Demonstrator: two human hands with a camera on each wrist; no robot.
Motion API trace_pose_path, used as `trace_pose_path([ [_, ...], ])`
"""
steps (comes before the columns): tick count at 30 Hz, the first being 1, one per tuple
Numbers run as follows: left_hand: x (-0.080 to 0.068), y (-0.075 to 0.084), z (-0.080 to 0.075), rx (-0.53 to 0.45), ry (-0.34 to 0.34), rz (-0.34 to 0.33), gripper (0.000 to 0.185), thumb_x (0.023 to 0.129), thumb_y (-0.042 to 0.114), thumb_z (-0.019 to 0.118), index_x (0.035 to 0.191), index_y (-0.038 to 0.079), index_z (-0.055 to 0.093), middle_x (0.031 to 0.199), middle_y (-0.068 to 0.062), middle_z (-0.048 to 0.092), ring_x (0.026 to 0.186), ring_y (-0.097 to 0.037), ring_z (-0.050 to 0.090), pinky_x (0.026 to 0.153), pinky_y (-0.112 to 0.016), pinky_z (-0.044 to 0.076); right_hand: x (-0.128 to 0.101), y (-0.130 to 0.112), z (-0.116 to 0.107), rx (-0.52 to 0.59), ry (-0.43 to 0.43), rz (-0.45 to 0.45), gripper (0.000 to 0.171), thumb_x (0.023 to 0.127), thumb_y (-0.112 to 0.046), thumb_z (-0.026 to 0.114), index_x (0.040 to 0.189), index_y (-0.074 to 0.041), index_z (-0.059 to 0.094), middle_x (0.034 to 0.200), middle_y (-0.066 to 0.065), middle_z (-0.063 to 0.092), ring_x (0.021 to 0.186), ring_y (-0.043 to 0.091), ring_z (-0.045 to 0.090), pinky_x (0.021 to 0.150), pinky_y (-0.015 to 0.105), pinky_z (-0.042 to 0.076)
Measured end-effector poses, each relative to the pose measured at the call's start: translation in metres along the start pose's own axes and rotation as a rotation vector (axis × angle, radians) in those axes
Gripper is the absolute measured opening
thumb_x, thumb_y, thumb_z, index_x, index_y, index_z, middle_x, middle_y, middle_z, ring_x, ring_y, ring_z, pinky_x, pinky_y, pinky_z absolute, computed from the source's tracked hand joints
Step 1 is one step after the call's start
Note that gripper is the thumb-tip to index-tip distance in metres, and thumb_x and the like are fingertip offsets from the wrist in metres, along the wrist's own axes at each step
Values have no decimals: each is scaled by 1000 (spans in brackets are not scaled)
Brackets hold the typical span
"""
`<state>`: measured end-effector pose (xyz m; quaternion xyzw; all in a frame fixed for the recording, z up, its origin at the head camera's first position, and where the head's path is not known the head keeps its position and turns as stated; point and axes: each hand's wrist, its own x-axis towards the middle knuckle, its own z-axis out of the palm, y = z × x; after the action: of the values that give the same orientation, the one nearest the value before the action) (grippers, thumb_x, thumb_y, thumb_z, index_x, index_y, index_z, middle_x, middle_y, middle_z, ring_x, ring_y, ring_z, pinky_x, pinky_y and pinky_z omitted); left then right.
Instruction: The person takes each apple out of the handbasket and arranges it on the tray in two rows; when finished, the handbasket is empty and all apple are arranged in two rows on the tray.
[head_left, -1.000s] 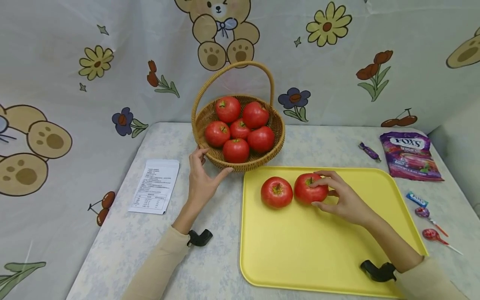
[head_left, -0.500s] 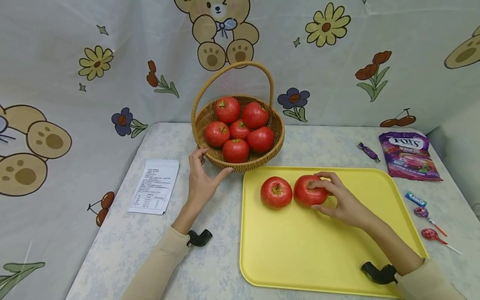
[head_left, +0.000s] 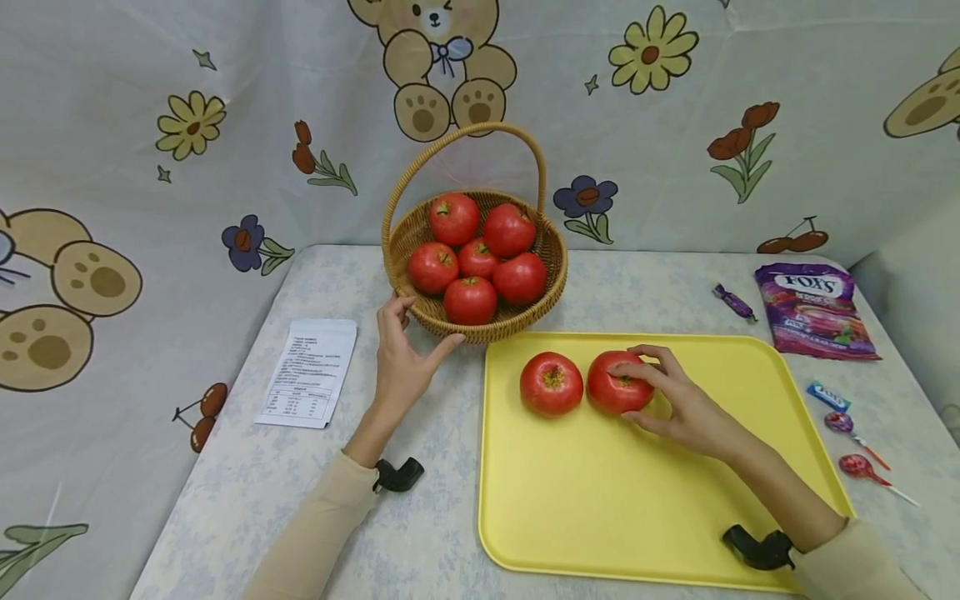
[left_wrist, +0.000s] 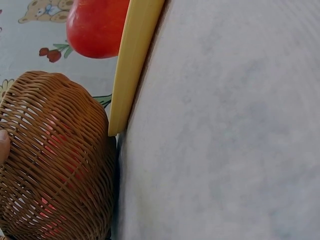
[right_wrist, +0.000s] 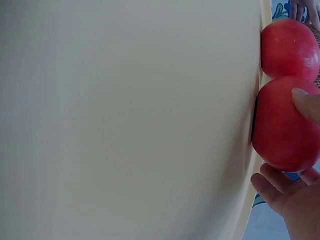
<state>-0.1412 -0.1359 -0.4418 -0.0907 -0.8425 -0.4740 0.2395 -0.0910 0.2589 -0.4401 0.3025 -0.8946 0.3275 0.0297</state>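
A wicker basket (head_left: pixel 551 250) with a hoop handle holds several red apples (head_left: pixel 470 300) at the table's back. My left hand (head_left: pixel 401 358) rests against its near left side, thumb and fingers spread along the rim; the left wrist view shows the basket wall (left_wrist: pixel 50 160) close up. Two more red apples lie side by side on a yellow tray (head_left: pixel 637 500). My right hand (head_left: pixel 671 396) holds the right apple (head_left: pixel 611 393), fingers over its top and thumb at its near side. The left apple (head_left: pixel 551 383) touches it. In the right wrist view a fingertip (right_wrist: pixel 306 104) lies on that apple (right_wrist: pixel 282 130).
A printed paper slip (head_left: pixel 307 371) lies left of my left hand. Right of the tray are a purple candy bag (head_left: pixel 813 310), a wrapped sweet (head_left: pixel 735 302), a small blue sweet (head_left: pixel 828 396) and two lollipops (head_left: pixel 862 467). A cartoon-print cloth hangs behind the table.
My right hand's fingers have shifted slightly over the right apple, which stays on the tray. The left hand has stayed at the basket.
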Motion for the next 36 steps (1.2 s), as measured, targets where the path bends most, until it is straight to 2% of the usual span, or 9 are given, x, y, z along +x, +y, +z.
trace_pose_path([
  [8, -1, -2, 0, 19, -6, 16, 78, 76, 34, 85, 133, 7, 39, 140, -19, 37, 135, -26, 39, 102, -48, 41, 3, -12, -13, -15, 21, 20, 72, 71, -4, 87, 134, -19, 56, 148, 19, 34, 133, 39, 38, 99, 5, 27],
  [11, 0, -2, 0, 27, -5, 27, 75, 77, 35, 85, 131, 8, 42, 141, -21, 36, 137, -28, 36, 101, -49, 41, 15, -19, -27, -3, 56, 25, 73, 71, -4, 86, 136, -16, 54, 150, 16, 33, 136, 38, 35, 102, 5, 24],
  [15, 1, -2, -1, 30, -6, 24, 73, 76, 36, 85, 129, 9, 42, 139, -20, 37, 138, -29, 35, 100, -49, 41, 38, -27, -43, 20, 78, -20, 75, 72, -1, 85, 137, -13, 52, 150, 14, 34, 136, 35, 35, 102, 4, 25],
  [19, 2, -1, -2, 25, -13, 24, 70, 76, 35, 86, 127, 9, 44, 136, -18, 38, 135, -28, 37, 99, -49, 41, 71, -34, -54, 37, 77, -83, 75, 73, -1, 85, 139, -12, 51, 150, 14, 34, 136, 32, 35, 102, 8, 30],
  [23, 3, -1, -2, 16, -7, 34, 66, 74, 32, 87, 122, 9, 48, 133, -17, 42, 126, -26, 42, 96, -49, 40, 117, -43, -60, 38, 60, -124, 74, 76, -4, 83, 141, -12, 49, 149, 14, 34, 136, 31, 36, 100, 33, 47],
  [26, 4, -1, -3, 14, -3, 37, 64, 74, 32, 87, 120, 9, 50, 131, -19, 43, 125, -26, 43, 96, -49, 41, 153, -50, -59, 51, 28, -132, 72, 80, -9, 82, 142, -14, 47, 149, 16, 33, 136, 32, 36, 93, 50, 51],
  [29, 4, 0, -4, 12, -2, 30, 64, 73, 32, 88, 119, 9, 50, 134, -22, 41, 129, -28, 42, 98, -51, 41, 186, -56, -53, 58, -16, -120, 70, 82, -16, 80, 144, -15, 45, 148, 17, 31, 130, 31, 40, 91, 50, 52],
  [32, 3, 0, -3, 17, -4, 24, 64, 73, 34, 87, 119, 9, 50, 137, -21, 41, 140, -30, 34, 105, -52, 39, 212, -58, -45, 50, -58, -92, 70, 84, -22, 79, 144, -18, 44, 145, 17, 32, 120, 31, 46, 89, 46, 50],
  [36, 3, -1, -3, 25, -6, 22, 64, 73, 35, 87, 119, 10, 50, 137, -19, 41, 147, -32, 24, 112, -52, 33, 238, -53, -37, 18, -111, -42, 70, 85, -27, 78, 145, -19, 43, 143, 17, 33, 120, 35, 48, 96, 51, 45],
])
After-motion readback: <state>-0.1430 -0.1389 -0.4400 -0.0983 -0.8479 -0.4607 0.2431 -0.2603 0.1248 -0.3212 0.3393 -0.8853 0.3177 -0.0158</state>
